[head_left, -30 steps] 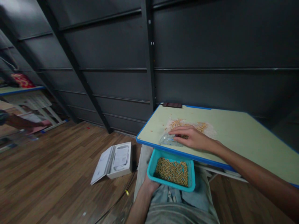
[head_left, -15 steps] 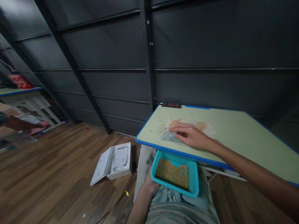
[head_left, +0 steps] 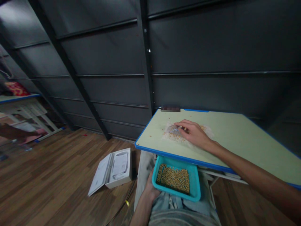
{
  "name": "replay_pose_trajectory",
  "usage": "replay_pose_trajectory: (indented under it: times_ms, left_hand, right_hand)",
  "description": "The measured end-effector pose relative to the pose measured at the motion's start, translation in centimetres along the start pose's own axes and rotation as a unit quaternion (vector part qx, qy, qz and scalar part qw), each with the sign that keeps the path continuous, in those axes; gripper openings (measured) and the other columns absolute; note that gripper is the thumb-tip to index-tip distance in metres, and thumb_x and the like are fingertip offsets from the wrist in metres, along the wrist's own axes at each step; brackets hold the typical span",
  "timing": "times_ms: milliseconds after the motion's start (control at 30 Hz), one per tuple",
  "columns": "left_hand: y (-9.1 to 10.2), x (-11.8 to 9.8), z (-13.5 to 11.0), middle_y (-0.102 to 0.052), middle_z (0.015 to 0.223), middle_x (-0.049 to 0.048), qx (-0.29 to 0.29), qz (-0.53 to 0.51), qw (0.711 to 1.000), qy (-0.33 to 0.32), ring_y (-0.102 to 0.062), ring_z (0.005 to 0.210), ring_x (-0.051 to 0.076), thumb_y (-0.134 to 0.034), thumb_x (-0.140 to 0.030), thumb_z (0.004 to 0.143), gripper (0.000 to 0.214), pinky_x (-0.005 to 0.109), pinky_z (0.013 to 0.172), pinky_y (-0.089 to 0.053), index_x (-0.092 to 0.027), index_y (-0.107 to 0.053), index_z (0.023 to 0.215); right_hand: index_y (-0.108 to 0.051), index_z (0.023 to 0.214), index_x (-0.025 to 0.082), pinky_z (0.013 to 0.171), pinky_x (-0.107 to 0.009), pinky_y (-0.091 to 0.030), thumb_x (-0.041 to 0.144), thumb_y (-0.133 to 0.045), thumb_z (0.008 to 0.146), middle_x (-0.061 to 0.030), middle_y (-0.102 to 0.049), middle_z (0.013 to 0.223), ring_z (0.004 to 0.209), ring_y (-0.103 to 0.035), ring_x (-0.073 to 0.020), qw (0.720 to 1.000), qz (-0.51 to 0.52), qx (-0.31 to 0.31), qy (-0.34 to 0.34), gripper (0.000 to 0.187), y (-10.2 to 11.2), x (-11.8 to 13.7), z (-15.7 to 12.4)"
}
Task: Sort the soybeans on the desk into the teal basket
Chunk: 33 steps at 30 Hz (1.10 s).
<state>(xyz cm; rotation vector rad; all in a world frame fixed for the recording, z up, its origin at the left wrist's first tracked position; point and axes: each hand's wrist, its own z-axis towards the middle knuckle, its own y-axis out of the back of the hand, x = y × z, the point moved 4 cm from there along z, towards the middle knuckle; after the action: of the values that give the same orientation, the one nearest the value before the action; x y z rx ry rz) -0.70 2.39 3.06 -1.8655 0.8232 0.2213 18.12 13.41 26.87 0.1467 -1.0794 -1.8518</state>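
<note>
No text, label, brand, number or sign can be read, faint marks inside the open white box [head_left: 119,182] too small and blurred to be deciphered

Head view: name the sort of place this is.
Possibly a simple workroom, perhaps a workshop: a dark wall with metal ribs, a blue-edged table set against it, and wood-look flooring.

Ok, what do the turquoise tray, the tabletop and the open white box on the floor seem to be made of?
Turquoise tray: likely moulded plastic, smooth; rounded corners and even colour suggest it.
Tabletop: probably laminated board, pale and smooth; blue edging looks plastic.
Open white box: seemingly cardboard, smooth; its flat lid hints so, but plastic remains possible.
</note>
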Motion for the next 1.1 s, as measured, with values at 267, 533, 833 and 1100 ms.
replay_pose_trajectory:
  times_ms: [267, 533, 833, 1100]
  left_hand:
    - [1.8, 0.6, 1.1, -0.085, 0.095, 0.0114, 0.025, -0.021, 0.999, 0.007, -0.071, 0.121, 0.035, -0.076, -0.031, 0.073, 0.021, 0.050, 0.109, -0.053, -0.018, -0.080, 0.090]
    - [2.4, 0.6, 1.5, -0.085, 0.091, 0.0129, -0.005, -0.019, 1.000, 0.004, -0.072, 0.118, 0.037, -0.079, -0.037, 0.069, 0.025, 0.052, 0.108, -0.054, -0.017, -0.079, 0.083]
    - [1.7, 0.3, 0.6, -0.084, 0.085, 0.0124, -0.001, -0.016, 1.000, 0.004, -0.072, 0.118, 0.039, -0.080, -0.031, 0.065, 0.018, 0.054, 0.107, -0.054, -0.019, -0.078, 0.077]
    - [2.4, 0.5, 1.2, -0.085, 0.100, 0.0123, 0.007, -0.028, 1.000, 0.012, -0.075, 0.112, 0.036, -0.082, -0.028, 0.068, 0.043, 0.050, 0.106, -0.055, -0.018, -0.078, 0.110]
  right_hand:
    - [-0.074, 0.128, 0.023, 0.090, -0.041, -0.058, 0.015, -0.055, 0.099, -0.0084, -0.077, 0.119, 0.102, -0.074, -0.0252, 0.998, -0.055, -0.005, -0.012, 0.035, 0.0, -0.7, 0.0]
    - [-0.073, 0.129, 0.021, 0.097, -0.044, -0.057, 0.012, -0.055, 0.097, -0.0093, -0.077, 0.123, 0.110, -0.072, -0.0271, 0.996, -0.079, -0.039, -0.028, 0.038, 0.8, -1.5, 0.5]
    - [-0.075, 0.128, 0.022, 0.096, -0.043, -0.056, 0.013, -0.053, 0.095, -0.0098, -0.077, 0.123, 0.108, -0.073, -0.0275, 0.993, -0.097, -0.044, -0.054, 0.039, 1.4, -3.8, 0.6]
    - [-0.077, 0.125, 0.019, 0.096, -0.044, -0.056, 0.017, -0.054, 0.094, -0.0125, -0.077, 0.122, 0.107, -0.073, -0.0293, 0.986, -0.110, -0.069, -0.100, 0.038, 2.4, -7.4, 0.7]
